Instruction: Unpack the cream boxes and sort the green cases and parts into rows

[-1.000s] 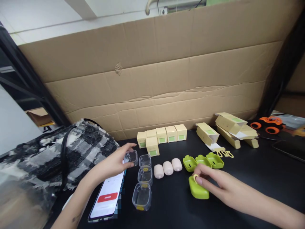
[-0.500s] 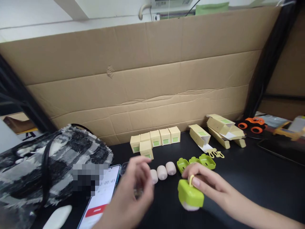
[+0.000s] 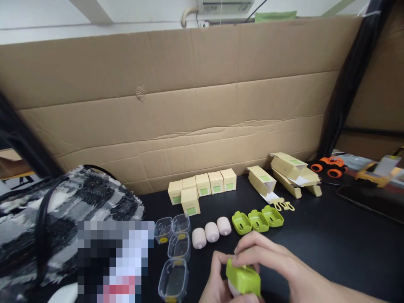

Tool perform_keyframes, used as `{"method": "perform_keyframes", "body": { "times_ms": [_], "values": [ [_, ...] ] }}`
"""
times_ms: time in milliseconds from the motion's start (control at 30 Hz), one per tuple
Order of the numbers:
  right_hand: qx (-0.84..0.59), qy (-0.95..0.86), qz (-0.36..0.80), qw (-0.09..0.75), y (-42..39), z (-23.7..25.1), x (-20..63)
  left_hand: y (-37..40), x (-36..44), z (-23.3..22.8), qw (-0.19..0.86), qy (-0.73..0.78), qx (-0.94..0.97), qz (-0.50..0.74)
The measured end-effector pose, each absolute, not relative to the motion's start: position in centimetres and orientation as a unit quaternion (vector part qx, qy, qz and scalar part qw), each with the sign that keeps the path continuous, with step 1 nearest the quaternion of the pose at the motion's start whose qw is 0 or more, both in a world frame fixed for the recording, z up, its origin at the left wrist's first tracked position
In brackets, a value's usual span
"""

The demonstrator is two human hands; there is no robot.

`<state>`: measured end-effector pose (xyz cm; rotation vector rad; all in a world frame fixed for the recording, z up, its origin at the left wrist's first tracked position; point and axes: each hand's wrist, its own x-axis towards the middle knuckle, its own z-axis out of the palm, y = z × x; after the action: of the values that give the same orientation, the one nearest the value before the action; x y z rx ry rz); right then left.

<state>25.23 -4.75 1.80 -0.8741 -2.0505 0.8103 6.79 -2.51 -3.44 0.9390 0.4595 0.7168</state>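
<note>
Near the bottom edge, a bright green plastic case point(image 3: 248, 280) with a pale pink part under it is held in both hands. My left hand point(image 3: 214, 280) is closed around its left side and underside. My right hand point(image 3: 268, 256) has its fingers bent over the top and the thumb at the front. The yellow loop is hidden or out of sight. Just beyond, three green open shells point(image 3: 259, 222) lie in a row. To their left stand three pale pink rounded cylinders point(image 3: 212, 232). Several clear cups point(image 3: 173, 277) with yellow stickers are left of my hands.
Several small cream boxes point(image 3: 203, 185) line the cardboard wall point(image 3: 189, 97). Opened long cartons point(image 3: 261, 181) and yellow loops point(image 3: 285, 206) lie at back right, near an orange toy truck point(image 3: 330, 166). A plaid bag point(image 3: 104, 193) and a white rounded object point(image 3: 65, 293) are at left.
The right hand brought the green case down toward me. My left hand moved right and took hold of it too, uncovering the clear cups. The case has turned.
</note>
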Motion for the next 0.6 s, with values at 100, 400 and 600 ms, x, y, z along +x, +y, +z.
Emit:
{"method": "perform_keyframes", "body": {
  "times_ms": [100, 400, 600],
  "values": [
    [-0.355, -0.834, 0.259, 0.334, -4.9, 2.0, 24.8, -2.7, 6.4, -3.8, 0.802, 0.217, 0.452, 0.323],
    [-0.308, -0.899, 0.143, 0.275, -4.8, 1.6, 24.8, -2.3, 6.0, -5.8, 0.795, 0.261, 0.452, 0.307],
    [-0.300, -0.909, 0.071, 0.282, -5.1, 0.6, 24.3, -2.8, 6.6, -6.0, 0.764, 0.281, 0.468, 0.344]
  ]
}}
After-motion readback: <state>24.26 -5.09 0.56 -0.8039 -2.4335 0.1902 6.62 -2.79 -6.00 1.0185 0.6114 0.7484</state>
